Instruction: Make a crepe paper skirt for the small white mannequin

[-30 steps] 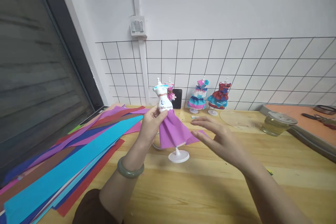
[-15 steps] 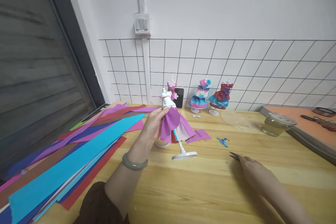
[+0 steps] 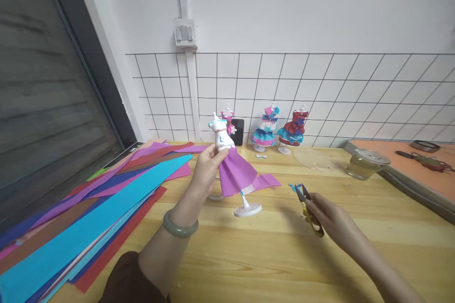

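My left hand (image 3: 209, 165) grips a small white dress form (image 3: 223, 136) at the waist, tilted, its round white base (image 3: 248, 210) clear of the table. A purple crepe paper skirt (image 3: 236, 170) hangs from its waist. Scissors with gold handles (image 3: 304, 208) are in my right hand (image 3: 322, 210), held above the table with the blades pointing up and away. Just behind the blades lies a small blue bow-like scrap (image 3: 293, 188). A purple paper piece (image 3: 268, 181) rests behind the skirt.
Stacked strips of coloured crepe paper (image 3: 117, 213) cover the left side. Dressed miniature forms (image 3: 265, 128) stand along the wall beside a black object (image 3: 239, 131). To the right are a clear tub (image 3: 368, 163) and an orange-surfaced tray (image 3: 426, 170) with tools.
My right hand has lifted the scissors off the table and moved slightly left. The dress form has turned, so the purple skirt now covers its front, where a pale layer showed before.
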Demonstrator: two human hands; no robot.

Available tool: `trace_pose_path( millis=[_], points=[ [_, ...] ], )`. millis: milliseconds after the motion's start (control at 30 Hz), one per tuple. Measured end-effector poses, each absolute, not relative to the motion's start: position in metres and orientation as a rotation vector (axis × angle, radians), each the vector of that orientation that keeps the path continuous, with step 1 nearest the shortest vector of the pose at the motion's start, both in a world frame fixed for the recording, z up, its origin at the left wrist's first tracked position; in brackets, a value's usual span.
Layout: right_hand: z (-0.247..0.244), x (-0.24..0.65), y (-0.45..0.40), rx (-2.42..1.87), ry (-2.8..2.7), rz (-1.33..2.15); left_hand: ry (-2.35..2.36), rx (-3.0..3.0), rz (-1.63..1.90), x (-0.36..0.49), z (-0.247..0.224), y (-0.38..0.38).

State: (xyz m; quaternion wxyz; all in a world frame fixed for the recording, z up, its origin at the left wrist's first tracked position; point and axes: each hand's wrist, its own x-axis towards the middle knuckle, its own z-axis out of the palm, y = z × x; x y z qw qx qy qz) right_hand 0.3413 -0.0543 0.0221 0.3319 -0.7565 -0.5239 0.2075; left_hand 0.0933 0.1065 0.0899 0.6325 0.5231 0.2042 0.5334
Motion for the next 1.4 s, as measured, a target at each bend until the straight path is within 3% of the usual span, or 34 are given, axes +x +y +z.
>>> trace_pose_path(
  millis=[233, 533, 700, 833, 1000, 1233, 1400],
  points=[
    [0.067, 0.282, -0.05, -1.533, -1.154, 0.98, 0.545, 1.371, 1.407, 0.097, 0.088, 0.108],
    [0.058, 0.259, -0.037, -1.337, -1.208, 1.141, 0.554, 1.403, 1.488, 0.097, 0.087, 0.111],
    [0.037, 0.272, -0.027, -1.545, -1.346, 0.831, 0.525, 1.376, 1.46, 0.098, 0.087, 0.111],
    [0.013, 0.297, -0.016, -2.001, -1.447, 0.46, 0.469, 1.297, 1.321, 0.099, 0.086, 0.111],
    [-0.005, 0.311, -0.011, -2.438, -1.515, 0.353, 0.366, 1.19, 1.069, 0.096, 0.085, 0.11],
    [-0.015, 0.308, -0.009, -2.519, -1.552, 0.278, 0.255, 1.079, 0.853, 0.097, 0.085, 0.107],
    [-0.01, 0.309, -0.011, -2.338, -1.537, -0.009, 0.259, 1.06, 0.799, 0.098, 0.083, 0.107]
  ],
)
